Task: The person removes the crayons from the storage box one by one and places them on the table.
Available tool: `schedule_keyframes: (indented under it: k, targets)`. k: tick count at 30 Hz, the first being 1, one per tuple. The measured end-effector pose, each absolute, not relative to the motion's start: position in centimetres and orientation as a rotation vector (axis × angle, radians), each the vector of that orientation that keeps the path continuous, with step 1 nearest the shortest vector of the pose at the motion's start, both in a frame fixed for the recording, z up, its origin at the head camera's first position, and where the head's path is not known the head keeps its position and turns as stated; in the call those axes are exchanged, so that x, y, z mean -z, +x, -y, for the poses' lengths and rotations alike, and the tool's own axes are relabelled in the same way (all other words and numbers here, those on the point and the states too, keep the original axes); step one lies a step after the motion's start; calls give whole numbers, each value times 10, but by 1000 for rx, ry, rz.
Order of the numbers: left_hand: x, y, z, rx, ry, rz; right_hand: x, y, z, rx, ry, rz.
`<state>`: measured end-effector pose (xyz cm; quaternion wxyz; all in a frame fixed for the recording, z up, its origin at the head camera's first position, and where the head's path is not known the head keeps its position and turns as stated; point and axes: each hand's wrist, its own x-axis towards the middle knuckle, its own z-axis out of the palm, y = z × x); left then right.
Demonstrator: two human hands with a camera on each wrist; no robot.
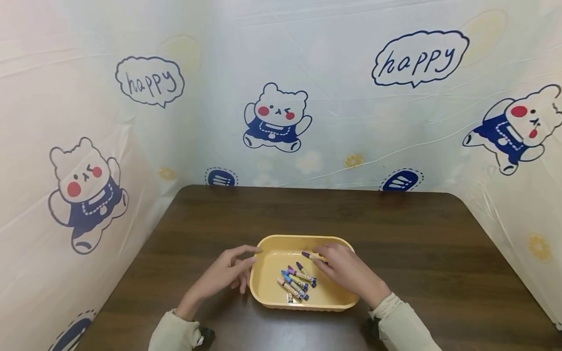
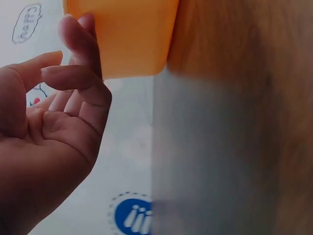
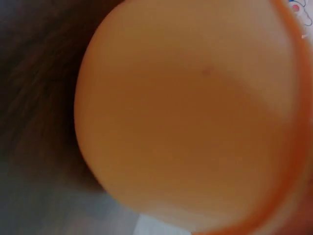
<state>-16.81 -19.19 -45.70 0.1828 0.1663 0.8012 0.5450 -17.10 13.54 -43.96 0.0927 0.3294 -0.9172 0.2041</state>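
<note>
A: Where's the tray?
B: Yellow tray point(image 1: 263, 292) sits at 6 o'clock in the head view, on a dark wood table point(image 1: 439, 253). Clock below = tray face, 12 away from the person.

A: Left hand?
B: Left hand point(image 1: 221, 273) at 9 o'clock, outside. Thumb and index apart, fingers loosely bent, not clenched. Index tip overlaps the rim near 10. Left wrist view: fingertips right up against the tray's outer wall.

A: Right?
B: Right hand point(image 1: 347, 267) comes in over the rim from 3 o'clock, thumb and fingers bent down over the interior.

A: Pinching anything?
B: Can't tell. A dark-purple-tipped crayon point(image 1: 310, 256) is between thumb and fingers, just past centre toward 1, tip to 10. Right wrist view is mostly blurred tray wall, no help.

A: Other crayons?
B: Loose crayon pile point(image 1: 295, 283) from centre toward 7 o'clock; blue, peach and purple tips visible, mostly pointing to 10–11.

A: Backdrop?
B: Pale curtain point(image 1: 333, 131) beyond 12, printed bears and "happy" bubbles. Pale sleeves point(image 1: 406, 324) on both arms.
</note>
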Motion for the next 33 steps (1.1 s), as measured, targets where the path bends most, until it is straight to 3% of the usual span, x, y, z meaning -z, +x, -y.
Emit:
schedule_keyframes:
  k: [13,33]
  targets:
    - [480,-163,194,-1844,497,-1911,474,-175,-124,-593,842,2791]
    - [486,-167,207,-1912,500,-1664,476,-185,-120,-621,805,2861]
